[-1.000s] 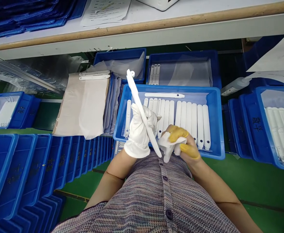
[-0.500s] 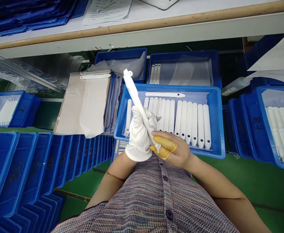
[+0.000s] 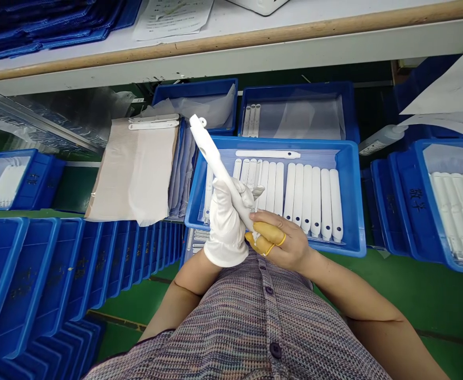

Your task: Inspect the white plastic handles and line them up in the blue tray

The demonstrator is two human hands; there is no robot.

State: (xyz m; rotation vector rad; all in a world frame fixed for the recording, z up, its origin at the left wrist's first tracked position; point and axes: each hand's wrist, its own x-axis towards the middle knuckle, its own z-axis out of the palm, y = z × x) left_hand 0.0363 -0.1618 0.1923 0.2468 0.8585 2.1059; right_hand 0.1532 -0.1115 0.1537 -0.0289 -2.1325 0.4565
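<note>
The white-gloved left hand [image 3: 225, 228] is gripping a long white plastic stick [image 3: 215, 163] above a blue tray [image 3: 275, 142], while the right hand [image 3: 282, 240] is pinching its lower end between yellow-capped fingers [image 3: 269, 233].

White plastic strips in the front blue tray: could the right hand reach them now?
Probably yes: the right hand sits at the blue tray's near rim, with nothing between it and the white plastic strips.

My left glove [image 3: 225, 232] and the bar [image 3: 215, 163] in it are white, my finger cots [image 3: 269, 233] yellow, the tray [image 3: 275, 141] blue, my top [image 3: 231, 327] flecked multicoloured.
</note>
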